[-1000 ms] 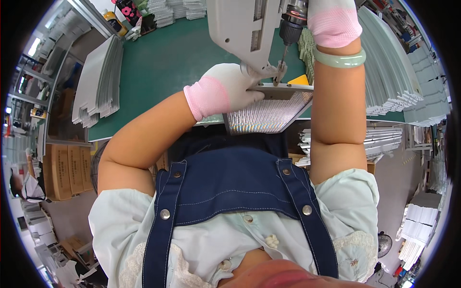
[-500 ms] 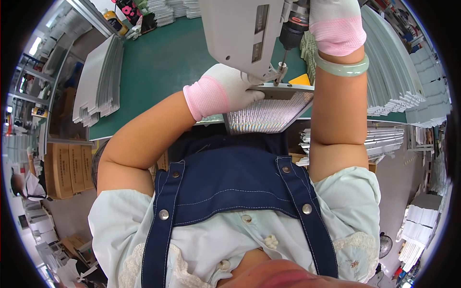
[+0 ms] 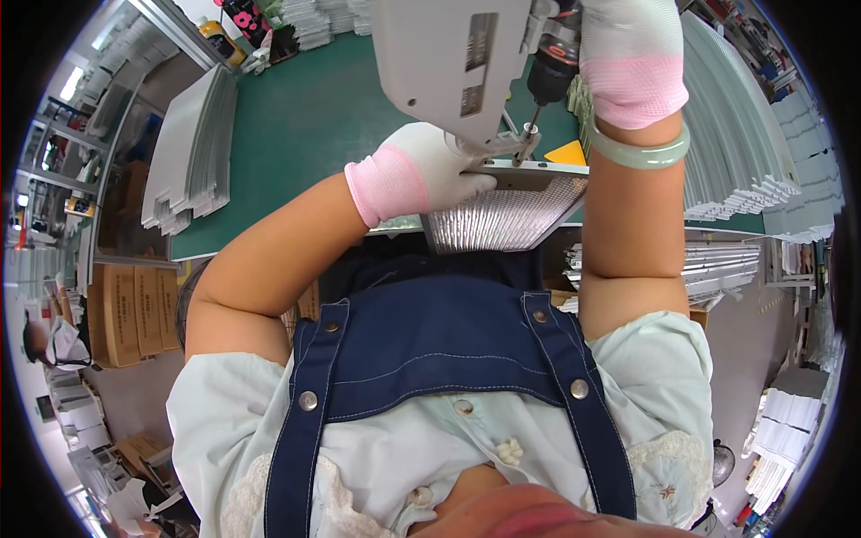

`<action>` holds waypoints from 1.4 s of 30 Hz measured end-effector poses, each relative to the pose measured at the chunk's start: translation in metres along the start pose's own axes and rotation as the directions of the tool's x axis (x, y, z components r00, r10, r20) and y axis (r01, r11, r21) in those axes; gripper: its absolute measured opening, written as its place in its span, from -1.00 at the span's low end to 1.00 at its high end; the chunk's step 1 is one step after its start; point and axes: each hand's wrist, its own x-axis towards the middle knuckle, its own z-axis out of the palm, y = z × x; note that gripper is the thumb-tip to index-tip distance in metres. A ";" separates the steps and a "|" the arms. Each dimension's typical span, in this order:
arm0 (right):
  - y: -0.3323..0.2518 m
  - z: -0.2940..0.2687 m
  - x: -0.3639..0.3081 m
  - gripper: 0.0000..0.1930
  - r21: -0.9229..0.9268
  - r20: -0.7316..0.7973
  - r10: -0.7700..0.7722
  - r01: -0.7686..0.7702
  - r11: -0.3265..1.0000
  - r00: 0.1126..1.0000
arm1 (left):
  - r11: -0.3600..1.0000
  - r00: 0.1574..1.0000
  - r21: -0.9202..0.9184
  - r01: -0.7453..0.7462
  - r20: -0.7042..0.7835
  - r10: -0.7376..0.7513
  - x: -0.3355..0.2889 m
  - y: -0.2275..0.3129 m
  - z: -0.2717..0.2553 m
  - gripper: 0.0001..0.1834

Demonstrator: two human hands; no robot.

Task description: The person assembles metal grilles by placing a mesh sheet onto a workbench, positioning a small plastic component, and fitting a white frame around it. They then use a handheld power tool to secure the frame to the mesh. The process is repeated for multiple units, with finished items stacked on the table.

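So, we've got the green worktable (image 3: 305, 117) running wide across the view, with tall stacked pale grey strips (image 3: 731, 134) on its right and a smaller stack of white panels (image 3: 188, 148) on its left. Over the middle hangs the grey-white machine housing (image 3: 439, 54), a long slot in its side. Below it, at the table's near edge, we find the silvery panel (image 3: 502, 220), tilted: a shiny, finely ribbed face throwing bright glints, dull flat metal along the top and a thin pale rim around it. And look at our left hand (image 3: 435, 161), gloved white with a pink cuff, thumb and fingers clamped on the panel's upper edge. Our right hand (image 3: 628, 36), gloved alike, is beside the dark power driver (image 3: 552, 72); its fingers are out of sight, so we can't tell their grip. On that wrist sits a pale green bangle (image 3: 641, 152). Smallest, a yellow piece (image 3: 567, 153) peeks out beyond the rim.
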 end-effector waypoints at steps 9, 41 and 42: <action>-0.039 -0.013 0.052 -0.82 0.070 -0.128 0.060 -0.052 0.996 0.990 | 0.990 0.993 -0.081 0.113 0.047 -0.110 -0.051 0.005 -0.030 -0.76; 0.006 -0.060 -0.086 -0.65 -0.459 -0.367 0.094 -0.268 0.847 0.926 | 0.952 0.863 0.012 -0.305 -0.420 0.282 0.000 0.026 -0.082 -0.78; 0.010 -0.061 -0.087 -0.65 -0.459 -0.368 0.089 -0.264 0.848 0.925 | 0.958 0.887 0.041 -0.283 -0.369 0.278 0.004 0.028 -0.083 -0.79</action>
